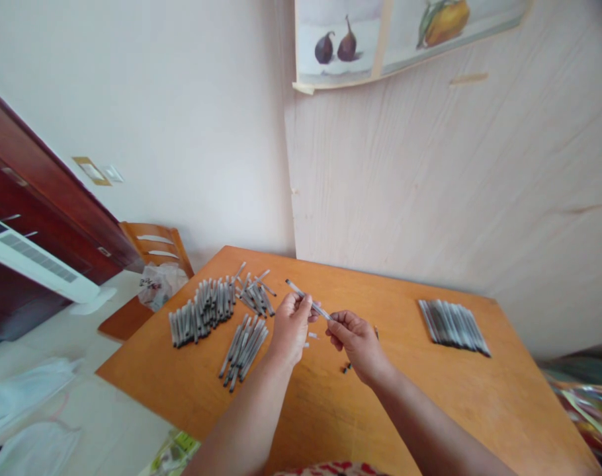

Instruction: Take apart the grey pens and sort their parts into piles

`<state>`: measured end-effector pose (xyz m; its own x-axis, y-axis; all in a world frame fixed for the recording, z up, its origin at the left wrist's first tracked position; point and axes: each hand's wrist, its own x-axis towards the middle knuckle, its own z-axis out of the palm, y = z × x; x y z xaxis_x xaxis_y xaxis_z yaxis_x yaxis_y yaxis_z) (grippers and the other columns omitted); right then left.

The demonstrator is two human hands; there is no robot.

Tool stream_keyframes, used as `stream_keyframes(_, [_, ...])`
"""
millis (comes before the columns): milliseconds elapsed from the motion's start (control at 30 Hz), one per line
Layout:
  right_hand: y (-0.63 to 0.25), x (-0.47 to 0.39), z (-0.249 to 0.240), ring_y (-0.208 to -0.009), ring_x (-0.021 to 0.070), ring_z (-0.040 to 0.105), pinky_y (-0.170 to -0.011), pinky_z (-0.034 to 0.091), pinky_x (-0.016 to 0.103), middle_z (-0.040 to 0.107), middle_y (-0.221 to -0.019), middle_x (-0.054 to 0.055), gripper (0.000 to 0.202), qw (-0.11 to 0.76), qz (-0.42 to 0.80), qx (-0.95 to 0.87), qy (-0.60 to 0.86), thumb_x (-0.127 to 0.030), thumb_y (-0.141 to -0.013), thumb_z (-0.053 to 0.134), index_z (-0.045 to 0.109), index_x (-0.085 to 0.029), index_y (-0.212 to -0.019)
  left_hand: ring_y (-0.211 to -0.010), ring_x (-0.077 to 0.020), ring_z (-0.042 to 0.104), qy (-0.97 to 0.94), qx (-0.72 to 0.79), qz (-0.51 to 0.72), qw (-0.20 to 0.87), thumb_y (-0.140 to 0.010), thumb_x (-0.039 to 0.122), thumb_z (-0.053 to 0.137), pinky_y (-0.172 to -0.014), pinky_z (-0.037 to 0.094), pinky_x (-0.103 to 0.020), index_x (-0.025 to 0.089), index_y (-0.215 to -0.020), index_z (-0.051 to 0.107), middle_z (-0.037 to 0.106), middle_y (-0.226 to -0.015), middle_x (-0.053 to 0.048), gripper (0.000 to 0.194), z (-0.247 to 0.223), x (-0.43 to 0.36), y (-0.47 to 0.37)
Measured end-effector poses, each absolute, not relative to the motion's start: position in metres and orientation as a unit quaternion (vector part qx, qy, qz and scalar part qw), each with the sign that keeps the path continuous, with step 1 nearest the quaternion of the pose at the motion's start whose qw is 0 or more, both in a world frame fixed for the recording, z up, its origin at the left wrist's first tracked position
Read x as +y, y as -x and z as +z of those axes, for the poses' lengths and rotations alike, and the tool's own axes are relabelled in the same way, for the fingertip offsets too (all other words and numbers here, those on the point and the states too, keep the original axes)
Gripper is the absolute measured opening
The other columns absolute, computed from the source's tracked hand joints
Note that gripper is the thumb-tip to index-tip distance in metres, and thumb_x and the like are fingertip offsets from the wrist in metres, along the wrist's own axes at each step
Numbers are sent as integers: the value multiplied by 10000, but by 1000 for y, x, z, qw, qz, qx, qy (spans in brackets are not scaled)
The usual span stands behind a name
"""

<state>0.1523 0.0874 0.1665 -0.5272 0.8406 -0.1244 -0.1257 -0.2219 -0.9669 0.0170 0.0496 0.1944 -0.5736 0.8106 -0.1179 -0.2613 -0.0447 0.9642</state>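
Between my two hands a pen [296,288], clear-barrelled with a dark end, is held at a slant above the table. My left hand [292,324] grips its middle, thumb on top. The fingers of my right hand [354,340] pinch the pen's lower right end, so the tip there is covered. Small dark pieces [347,367] lie on the table below my right hand. By my left fingers are small pale pieces [313,335], too small to name. Left of my left hand lies a bundle of similar pens [244,350].
A larger pile of pens [202,311] covers the table's left side, with loose pens [255,293] beside it. A neat row of pens [454,325] lies at the right on the wooden table [410,410]. A chair [157,244] holding a plastic bag [161,284] stands at the left.
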Motion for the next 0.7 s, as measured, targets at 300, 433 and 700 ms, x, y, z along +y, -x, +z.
stream_keyframes(300, [-155, 96, 184, -528, 110, 455, -489, 320, 246, 601, -671, -4, 201, 371, 675, -544, 332, -397, -792, 640, 580, -207, -814, -700, -145, 651, -274, 548, 689, 387, -742, 476, 701, -655, 507, -264, 161, -878, 597, 698, -858, -85, 358, 212, 59, -20])
stream_keyframes(433, [-159, 98, 195, -521, 110, 448, -489, 318, 249, 589, -655, -12, 206, 385, 662, -559, 319, -405, -790, 641, 571, -211, -798, -693, -135, 647, -291, 542, 688, 385, -748, 478, 695, -664, 508, -263, 161, -894, 593, 697, -858, -82, 364, 224, 60, -23])
stream_keyframes(700, [-168, 87, 209, -563, 125, 472, -521, 342, 255, 586, -667, 0, 193, 416, 607, -595, 323, -394, -811, 619, 576, -208, -787, -715, -155, 659, -295, 535, 688, 393, -730, 478, 710, -680, 512, -285, 161, -900, 582, 699, -851, -86, 382, 237, 51, -34])
